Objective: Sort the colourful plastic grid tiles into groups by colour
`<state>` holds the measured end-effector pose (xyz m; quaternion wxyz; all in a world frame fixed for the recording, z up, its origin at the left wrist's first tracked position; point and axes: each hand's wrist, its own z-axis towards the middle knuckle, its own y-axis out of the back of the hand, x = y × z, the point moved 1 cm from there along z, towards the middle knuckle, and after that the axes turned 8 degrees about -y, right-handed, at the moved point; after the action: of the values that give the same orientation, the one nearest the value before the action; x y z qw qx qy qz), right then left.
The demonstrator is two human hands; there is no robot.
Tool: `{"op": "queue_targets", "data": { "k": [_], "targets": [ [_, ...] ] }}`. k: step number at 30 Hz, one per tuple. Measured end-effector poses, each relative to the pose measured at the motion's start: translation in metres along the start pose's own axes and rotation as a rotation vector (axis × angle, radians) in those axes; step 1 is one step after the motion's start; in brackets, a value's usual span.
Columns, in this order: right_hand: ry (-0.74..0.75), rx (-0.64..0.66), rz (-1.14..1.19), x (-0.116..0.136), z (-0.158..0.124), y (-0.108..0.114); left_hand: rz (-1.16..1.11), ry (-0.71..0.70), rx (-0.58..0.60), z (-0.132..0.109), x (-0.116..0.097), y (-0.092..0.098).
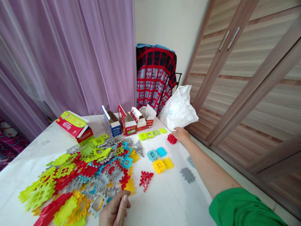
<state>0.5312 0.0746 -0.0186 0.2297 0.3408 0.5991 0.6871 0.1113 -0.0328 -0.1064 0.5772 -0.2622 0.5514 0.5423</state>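
Bright, even daylight filters through the purple curtains (70, 53) at the left, leaving only faint, soft shadows on the white table (169, 201). There is no harsh glare. Focus is sharp throughout, but wide-angle distortion bends the wardrobe doors (254, 78) at the right edge

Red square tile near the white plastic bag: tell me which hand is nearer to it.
Right. The right hand is stretched out to the far side of the table, right beside the red square tile. The left hand rests at the near edge by the tile pile, well away.
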Motion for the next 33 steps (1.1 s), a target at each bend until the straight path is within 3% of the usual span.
{"op": "queue_targets", "data": {
  "k": [4, 9, 24, 33],
  "targets": [
    [0.009, 0.016, 0.018, -0.018, -0.016, 0.001, 0.032, -0.018, -0.029, 0.0, 0.002, -0.002],
    [0.109, 0.028, 0.025, -0.021, -0.028, -0.01, 0.08, -0.03, -0.018, 0.0, 0.002, -0.005],
    [0.188, 0.223, -0.108, -0.001, 0.004, -0.036, 0.145, -0.071, 0.006, -0.001, 0.001, -0.003],
    [0.177, 0.231, -0.186, -0.003, 0.0, -0.038, 0.147, -0.073, 0.022, 0.0, 0.002, -0.003]
  ]
}}
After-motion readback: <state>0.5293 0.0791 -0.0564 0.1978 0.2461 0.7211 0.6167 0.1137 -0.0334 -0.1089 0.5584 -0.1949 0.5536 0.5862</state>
